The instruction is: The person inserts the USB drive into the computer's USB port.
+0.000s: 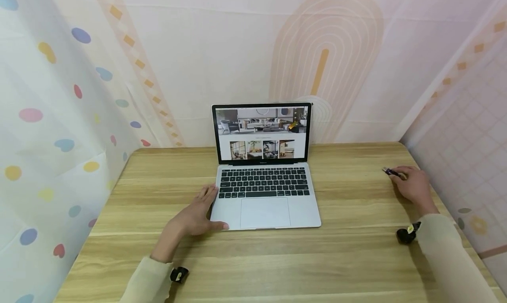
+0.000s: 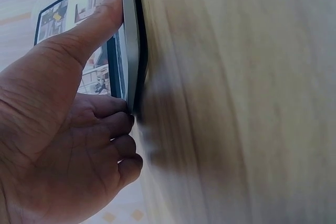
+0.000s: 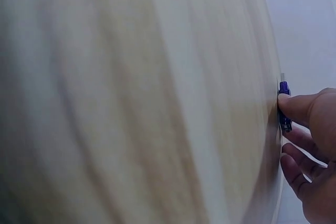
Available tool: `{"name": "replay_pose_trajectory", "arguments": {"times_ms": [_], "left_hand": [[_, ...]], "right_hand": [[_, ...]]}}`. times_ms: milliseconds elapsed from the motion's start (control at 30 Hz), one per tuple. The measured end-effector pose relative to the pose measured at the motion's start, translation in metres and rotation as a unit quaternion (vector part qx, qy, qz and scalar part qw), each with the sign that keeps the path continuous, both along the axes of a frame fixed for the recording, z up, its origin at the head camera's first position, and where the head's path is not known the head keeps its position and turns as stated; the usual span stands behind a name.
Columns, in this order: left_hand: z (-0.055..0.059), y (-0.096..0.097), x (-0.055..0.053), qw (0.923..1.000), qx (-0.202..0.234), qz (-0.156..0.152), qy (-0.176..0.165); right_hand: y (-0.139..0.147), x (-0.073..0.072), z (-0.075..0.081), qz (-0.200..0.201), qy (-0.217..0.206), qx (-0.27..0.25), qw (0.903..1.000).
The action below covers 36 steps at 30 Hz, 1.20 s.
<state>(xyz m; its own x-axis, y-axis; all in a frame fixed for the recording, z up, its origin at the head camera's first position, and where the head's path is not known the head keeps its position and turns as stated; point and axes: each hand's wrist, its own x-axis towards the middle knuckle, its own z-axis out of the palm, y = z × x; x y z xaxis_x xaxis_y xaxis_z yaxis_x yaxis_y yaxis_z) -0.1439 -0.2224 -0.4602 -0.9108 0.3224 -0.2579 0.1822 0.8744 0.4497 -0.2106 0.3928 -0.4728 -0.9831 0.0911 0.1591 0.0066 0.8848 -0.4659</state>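
An open silver laptop (image 1: 264, 213) stands on the wooden table, its screen lit with pictures of furnished rooms. My left hand (image 1: 198, 214) rests against its front left corner. In the left wrist view the thumb (image 2: 97, 22) lies along the laptop's front edge, while the other fingers (image 2: 118, 124) touch the left side. Far to the right, my right hand (image 1: 413, 184) pinches a small purple USB flash drive (image 1: 391, 172) by the table surface. Its metal plug points away from the hand. The right wrist view shows the thumb on the flash drive (image 3: 284, 106).
The wooden table (image 1: 277, 263) ends at a patterned cloth (image 1: 222, 65) behind the laptop. Similar cloths hang at the left (image 1: 51, 136) and right (image 1: 471, 162). A small black camera sits on each wrist, the right one (image 1: 407, 235) just over the table.
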Motion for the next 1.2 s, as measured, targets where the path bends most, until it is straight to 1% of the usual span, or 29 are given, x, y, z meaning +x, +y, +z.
{"name": "replay_pose_trajectory", "arguments": {"times_ms": [300,533,700,1100,1200], "left_hand": [[0.000,0.001,0.000,1.0000,0.003,0.000,-0.005],[0.001,0.001,0.000,0.9999,0.002,0.005,-0.009],[0.001,0.002,0.000,1.0000,0.003,0.004,-0.009],[0.001,0.002,0.001,1.0000,0.005,0.005,-0.005],[0.001,0.002,0.001,1.0000,0.005,0.006,-0.004]], "right_hand": [[-0.005,0.003,0.000,-0.005,0.013,-0.004,0.9999],[-0.010,0.007,0.000,-0.008,0.003,-0.013,0.9999],[-0.013,0.009,-0.001,-0.007,0.005,-0.016,0.9998],[-0.023,0.014,-0.002,0.012,0.025,-0.026,0.9993],[-0.025,0.015,-0.001,0.013,0.023,-0.026,0.9993]]}}
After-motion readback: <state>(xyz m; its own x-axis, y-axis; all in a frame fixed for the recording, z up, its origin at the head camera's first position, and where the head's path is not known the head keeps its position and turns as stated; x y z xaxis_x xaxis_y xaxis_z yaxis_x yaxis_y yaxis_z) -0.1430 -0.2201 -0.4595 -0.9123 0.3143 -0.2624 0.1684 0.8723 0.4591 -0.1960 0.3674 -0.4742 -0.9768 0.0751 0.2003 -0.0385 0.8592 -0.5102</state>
